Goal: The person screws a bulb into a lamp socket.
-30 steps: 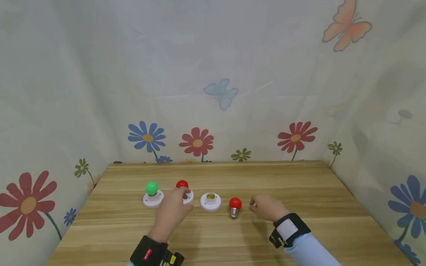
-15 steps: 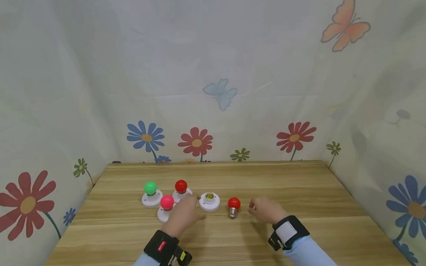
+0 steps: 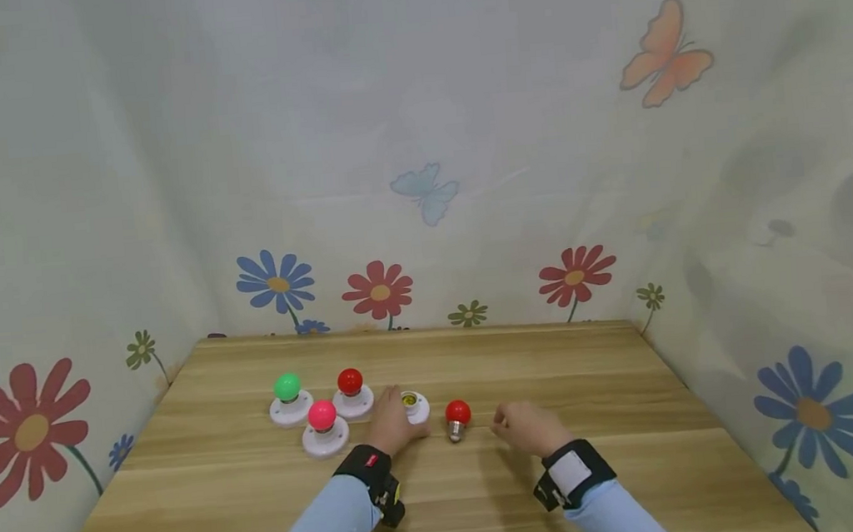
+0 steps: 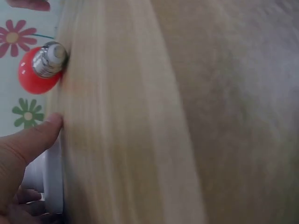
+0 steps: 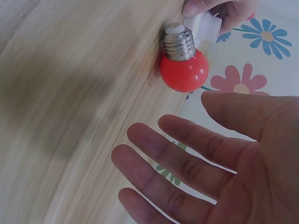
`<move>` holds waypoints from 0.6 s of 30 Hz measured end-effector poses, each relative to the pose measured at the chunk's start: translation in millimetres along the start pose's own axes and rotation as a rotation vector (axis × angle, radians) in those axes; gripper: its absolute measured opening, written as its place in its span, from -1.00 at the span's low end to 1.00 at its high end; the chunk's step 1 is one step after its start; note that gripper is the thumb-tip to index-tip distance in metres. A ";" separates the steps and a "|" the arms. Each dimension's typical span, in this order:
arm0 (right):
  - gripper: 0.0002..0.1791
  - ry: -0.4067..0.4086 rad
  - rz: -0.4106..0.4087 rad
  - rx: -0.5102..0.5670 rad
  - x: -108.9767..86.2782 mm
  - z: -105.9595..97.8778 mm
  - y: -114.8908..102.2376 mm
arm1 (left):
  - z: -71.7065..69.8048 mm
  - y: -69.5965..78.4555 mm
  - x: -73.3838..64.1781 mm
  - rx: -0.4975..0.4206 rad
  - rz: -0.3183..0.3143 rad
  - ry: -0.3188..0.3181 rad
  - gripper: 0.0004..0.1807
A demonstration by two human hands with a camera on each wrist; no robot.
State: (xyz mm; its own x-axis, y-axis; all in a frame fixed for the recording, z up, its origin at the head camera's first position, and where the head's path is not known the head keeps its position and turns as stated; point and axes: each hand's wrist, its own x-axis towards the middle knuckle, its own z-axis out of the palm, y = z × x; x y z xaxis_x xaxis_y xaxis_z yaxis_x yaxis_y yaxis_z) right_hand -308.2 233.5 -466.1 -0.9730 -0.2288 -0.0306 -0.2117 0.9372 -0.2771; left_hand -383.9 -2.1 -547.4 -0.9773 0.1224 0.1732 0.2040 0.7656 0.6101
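Note:
A white round lamp socket [image 3: 419,410] with a brass-coloured inside sits bulbless on the table. My left hand [image 3: 392,424] grips its left side, thumb at the near edge and fingers round the far one; its rim [image 4: 54,182] shows beside the thumb in the left wrist view. Just right of the socket lies a loose red light bulb [image 3: 457,414], its silver screw base toward me. Further right, my right hand [image 3: 532,427] is held near the bulb without touching it. In the right wrist view its fingers [image 5: 163,156] are loosely spread and hold nothing.
Left of my left hand stand three more white sockets with bulbs in them: green [image 3: 287,387], pink [image 3: 322,415] and red [image 3: 349,381]. The wooden table [image 3: 446,515] ends at a flowered cloth backdrop [image 3: 469,237] behind and at both sides.
My left hand has moved right, away from the bulb-fitted sockets, and now holds the bulbless socket. The pink bulb is uncovered. My right hand stays near the loose bulb; the head view shifted slightly.

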 end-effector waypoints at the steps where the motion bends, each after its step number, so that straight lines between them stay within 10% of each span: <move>1: -0.79 0.003 0.001 0.001 -0.9 0.4 0.6 | 2.6 -2.6 0.1 0.000 0.010 0.013 0.05; 7: -0.81 0.010 0.008 -0.015 -2.9 -2.1 -0.6 | -15.4 2.8 -3.5 -0.099 -0.030 0.028 -0.12; 12: -0.81 0.017 0.005 -0.015 -2.9 -3.3 -3.0 | -67.1 37.1 -12.2 -0.196 -0.145 -0.030 -0.13; 18: -0.79 0.027 -0.004 -0.036 -0.7 0.3 -5.3 | -130.7 79.5 -26.5 -0.292 -0.074 0.000 -0.13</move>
State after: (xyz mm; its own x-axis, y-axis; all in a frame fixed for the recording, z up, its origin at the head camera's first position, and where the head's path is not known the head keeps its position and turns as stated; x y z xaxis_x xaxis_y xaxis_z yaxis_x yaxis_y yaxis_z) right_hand -306.4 228.6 -464.8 -0.9741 -0.2260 -0.0032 -0.2185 0.9452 -0.2427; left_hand -334.2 -27.0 -402.5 -0.9902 0.0729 0.1194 0.1397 0.5583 0.8178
